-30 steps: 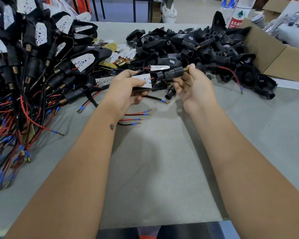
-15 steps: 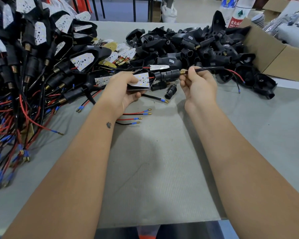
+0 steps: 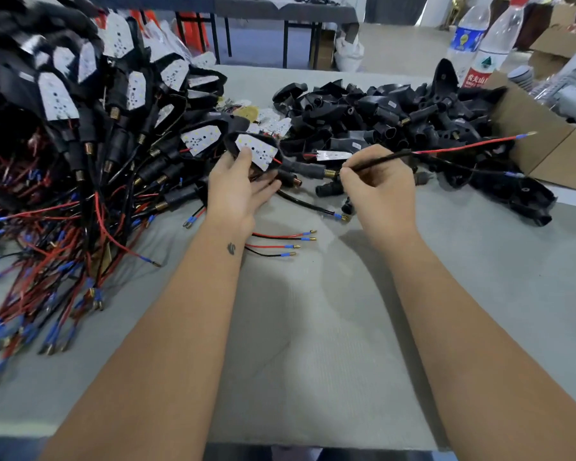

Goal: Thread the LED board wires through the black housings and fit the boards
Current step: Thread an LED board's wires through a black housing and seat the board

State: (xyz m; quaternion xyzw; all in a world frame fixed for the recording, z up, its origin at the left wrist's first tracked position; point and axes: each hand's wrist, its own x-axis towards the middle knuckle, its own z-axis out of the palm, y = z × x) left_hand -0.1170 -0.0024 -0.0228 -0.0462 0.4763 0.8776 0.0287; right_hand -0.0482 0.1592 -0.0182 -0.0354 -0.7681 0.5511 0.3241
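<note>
- Holding one black housing (image 3: 263,161) above the grey table (image 3: 313,344), the left hand (image 3: 236,194) cradles its body from below, thumb pressed on the white LED board (image 3: 258,151) that sits in the housing's open face, fingers curled beneath.
- The right hand (image 3: 379,191) pinches the sleeved wire pair (image 3: 376,161) between thumb and forefinger, just beside the brass collar (image 3: 330,173) at the end of the housing's stem; remaining fingers are loosely curled.
- Long axis: board, stem, collar and wire lie in one near-straight line running left to right, the wire rising slightly toward the far right, where its red lead (image 3: 463,146) ends in a blue-sleeved terminal (image 3: 526,135).
- Judgement: the wires appear already through this housing. The coming move turns on drawing them rightward along that axis while the thumb seats the board; the right hand is nearer the exit, the left nearer the board.
- Risk, as judged: a pull off-axis could tilt the board out of its seat.
- Finished units (image 3: 80,128) are heaped at the left; empty housings (image 3: 379,111) lie piled at the back, beside a cardboard box (image 3: 539,141). Loose leads (image 3: 280,242) rest near the left wrist.
</note>
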